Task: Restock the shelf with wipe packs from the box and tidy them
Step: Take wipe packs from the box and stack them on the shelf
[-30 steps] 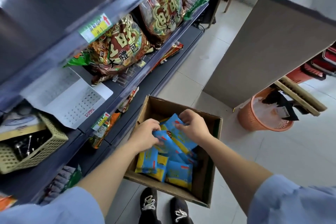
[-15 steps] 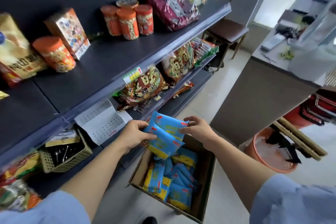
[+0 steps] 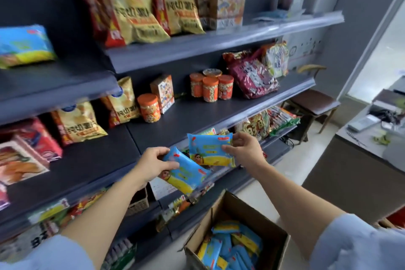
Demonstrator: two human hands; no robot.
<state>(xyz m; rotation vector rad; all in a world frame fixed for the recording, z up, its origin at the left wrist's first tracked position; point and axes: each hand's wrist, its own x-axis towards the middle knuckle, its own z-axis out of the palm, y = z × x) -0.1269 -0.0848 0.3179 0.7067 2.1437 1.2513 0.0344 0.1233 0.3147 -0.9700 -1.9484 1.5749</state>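
Head view: left hand (image 3: 151, 164) pinches the lower wipe pack (image 3: 188, 173), right hand (image 3: 245, 149) the upper wipe pack (image 3: 208, 149), at their edges; light, squashy, likely slippery.

The dark shelf (image 3: 197, 116) holds snack bags (image 3: 252, 79), orange jars (image 3: 210, 90) and a small carton (image 3: 164, 92).

Wipe packs (image 3: 230, 245) in box (image 3: 252, 210), below right of shelf (image 3: 197, 114)

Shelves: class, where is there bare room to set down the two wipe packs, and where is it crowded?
Bare: the middle shelf between the yellow chip bags and the left hand, and in front of the orange jars. Also right of the blue pack, upper left. Crowded: the top shelf's big bags.
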